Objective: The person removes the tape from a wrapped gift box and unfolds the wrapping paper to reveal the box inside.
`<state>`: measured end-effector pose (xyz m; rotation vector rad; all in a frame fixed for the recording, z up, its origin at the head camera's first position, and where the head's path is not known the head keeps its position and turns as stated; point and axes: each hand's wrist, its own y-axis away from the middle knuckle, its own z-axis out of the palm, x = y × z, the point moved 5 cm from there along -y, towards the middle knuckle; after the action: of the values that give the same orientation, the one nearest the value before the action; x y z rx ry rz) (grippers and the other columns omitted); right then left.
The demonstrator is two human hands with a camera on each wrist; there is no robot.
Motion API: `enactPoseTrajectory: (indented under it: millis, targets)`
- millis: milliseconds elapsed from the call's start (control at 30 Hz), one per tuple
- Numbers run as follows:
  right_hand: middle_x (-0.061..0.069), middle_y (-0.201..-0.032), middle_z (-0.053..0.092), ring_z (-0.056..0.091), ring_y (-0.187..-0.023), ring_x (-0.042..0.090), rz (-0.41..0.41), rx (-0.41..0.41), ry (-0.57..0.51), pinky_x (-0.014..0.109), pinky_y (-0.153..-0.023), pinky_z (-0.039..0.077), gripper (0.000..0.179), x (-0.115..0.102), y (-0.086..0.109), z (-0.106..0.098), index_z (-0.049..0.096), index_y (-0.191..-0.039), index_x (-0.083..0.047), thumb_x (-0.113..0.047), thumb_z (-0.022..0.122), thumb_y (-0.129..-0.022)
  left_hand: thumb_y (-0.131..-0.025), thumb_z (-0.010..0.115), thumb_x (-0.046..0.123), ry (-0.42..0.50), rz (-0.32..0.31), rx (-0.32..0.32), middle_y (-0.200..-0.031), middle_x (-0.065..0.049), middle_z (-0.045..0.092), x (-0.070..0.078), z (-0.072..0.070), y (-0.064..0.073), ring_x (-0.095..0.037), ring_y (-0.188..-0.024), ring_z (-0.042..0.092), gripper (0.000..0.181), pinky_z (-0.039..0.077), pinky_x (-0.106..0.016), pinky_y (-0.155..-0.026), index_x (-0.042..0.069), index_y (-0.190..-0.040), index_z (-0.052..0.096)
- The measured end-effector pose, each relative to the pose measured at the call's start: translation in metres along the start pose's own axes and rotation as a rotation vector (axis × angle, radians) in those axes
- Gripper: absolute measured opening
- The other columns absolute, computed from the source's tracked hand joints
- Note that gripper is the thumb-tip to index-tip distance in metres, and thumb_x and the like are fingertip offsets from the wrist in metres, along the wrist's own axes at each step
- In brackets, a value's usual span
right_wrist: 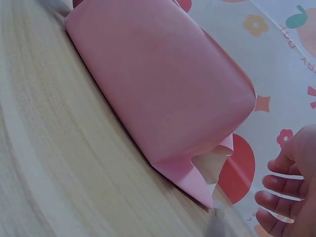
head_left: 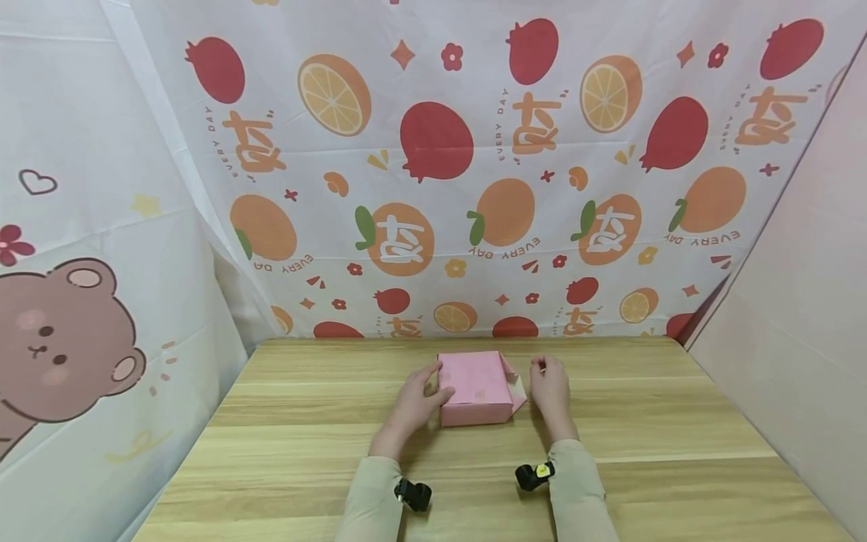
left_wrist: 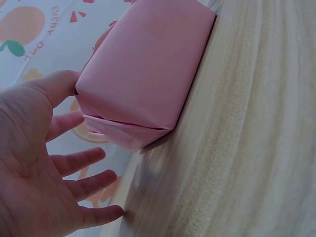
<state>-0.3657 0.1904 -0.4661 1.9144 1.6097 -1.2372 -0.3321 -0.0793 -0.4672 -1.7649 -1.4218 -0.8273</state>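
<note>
1. wood-grain tabletop (head_left: 305, 452): carries the pink-papered box (head_left: 474, 380), lying flat.
2. the box: probably light and firm, its smooth paper a little slippery; best held by the squared sides.
3. left hand (head_left: 416, 397): fingers spread apart, thumb touching the box's left end.
4. right hand (head_left: 552, 388): fingers curled just beside the right end; whether they pinch anything, i cannot tell.
5. loose end flap (right_wrist: 185, 181): thin paper, likely to crease or tear; take it lightly.
</note>
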Motion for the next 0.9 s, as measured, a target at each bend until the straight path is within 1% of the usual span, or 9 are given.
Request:
enactPoseTrajectory:
  millis: [200,333,433,500,567,633,667,733,900]
  targets:
    - [0.020,-0.105,0.063,0.061,-0.095,0.032,-0.001,-0.010,-0.018,0.045,-0.084,0.051,0.021,-0.001,0.000,0.001,0.065,-0.104,0.001,-0.010,0.051,-0.092,-0.090,0.068,0.038,-0.015,-0.004,-0.004,-0.147,-0.025,0.042,-0.001,-0.001,0.000,-0.043,-0.138,0.039,0.062,0.034,-0.059,-0.111,0.017,-0.145,0.047]
    - [0.019,-0.102,0.064,0.062,-0.092,0.030,-0.016,-0.008,-0.025,0.044,-0.082,0.051,0.019,-0.002,0.000,0.002,0.065,-0.101,0.001,-0.008,0.052,-0.091,-0.090,0.068,0.037,-0.031,0.009,-0.012,-0.149,-0.026,0.040,0.000,-0.001,0.000,-0.045,-0.138,0.037,0.063,0.034,-0.061,-0.110,0.018,-0.146,0.046]
    - [0.018,-0.100,0.065,0.063,-0.089,0.029,-0.032,-0.001,-0.024,0.042,-0.080,0.051,0.018,-0.004,0.000,0.002,0.066,-0.099,0.001,-0.007,0.053,-0.090,-0.089,0.069,0.036,-0.041,0.025,-0.017,-0.153,-0.029,0.031,0.002,-0.001,0.000,-0.049,-0.141,0.031,0.067,0.031,-0.064,-0.110,0.016,-0.147,0.043]
    - [0.018,-0.098,0.065,0.063,-0.087,0.029,-0.043,0.001,-0.023,0.042,-0.078,0.051,0.018,-0.005,0.001,0.002,0.066,-0.099,0.002,-0.007,0.053,-0.090,-0.087,0.070,0.036,-0.047,0.020,-0.018,-0.157,-0.028,0.024,0.002,-0.001,0.001,-0.050,-0.143,0.024,0.072,0.029,-0.066,-0.111,0.014,-0.149,0.041]
    - [0.018,-0.097,0.065,0.063,-0.087,0.028,-0.047,0.001,-0.023,0.041,-0.077,0.051,0.018,-0.006,0.001,0.002,0.066,-0.098,0.001,-0.007,0.053,-0.090,-0.085,0.071,0.037,-0.062,0.007,-0.016,-0.159,-0.026,0.018,0.002,-0.001,0.001,-0.049,-0.146,0.017,0.077,0.026,-0.067,-0.111,0.014,-0.150,0.038]
    - [0.018,-0.097,0.065,0.063,-0.087,0.028,-0.051,-0.001,-0.021,0.041,-0.077,0.051,0.018,-0.007,0.001,0.003,0.066,-0.098,0.002,-0.006,0.053,-0.090,-0.084,0.072,0.038,-0.079,-0.015,-0.017,-0.161,-0.023,0.015,0.001,-0.001,0.002,-0.047,-0.147,0.015,0.081,0.025,-0.067,-0.112,0.017,-0.152,0.035]
    - [0.018,-0.098,0.065,0.062,-0.087,0.028,-0.050,-0.004,-0.021,0.041,-0.078,0.051,0.018,-0.007,0.001,0.004,0.066,-0.098,0.002,-0.006,0.053,-0.090,-0.083,0.072,0.039,-0.087,-0.025,-0.017,-0.161,-0.022,0.015,0.001,-0.001,0.002,-0.045,-0.148,0.015,0.082,0.026,-0.066,-0.113,0.018,-0.152,0.034]
    - [0.018,-0.098,0.064,0.062,-0.088,0.028,-0.049,-0.012,-0.019,0.041,-0.079,0.051,0.017,-0.008,0.002,0.006,0.066,-0.099,0.001,-0.007,0.054,-0.090,-0.082,0.074,0.041,-0.100,-0.031,-0.007,-0.160,-0.021,0.021,0.001,-0.001,0.003,-0.043,-0.147,0.019,0.084,0.028,-0.064,-0.112,0.018,-0.152,0.034]
    - [0.018,-0.099,0.064,0.062,-0.089,0.028,-0.059,-0.023,-0.016,0.042,-0.079,0.052,0.017,-0.011,0.003,0.010,0.066,-0.100,0.001,-0.007,0.054,-0.090,-0.076,0.078,0.049,-0.110,-0.036,0.045,-0.147,-0.019,0.037,0.003,-0.003,0.005,-0.037,-0.137,0.035,0.088,0.037,-0.056,-0.109,0.016,-0.148,0.040]
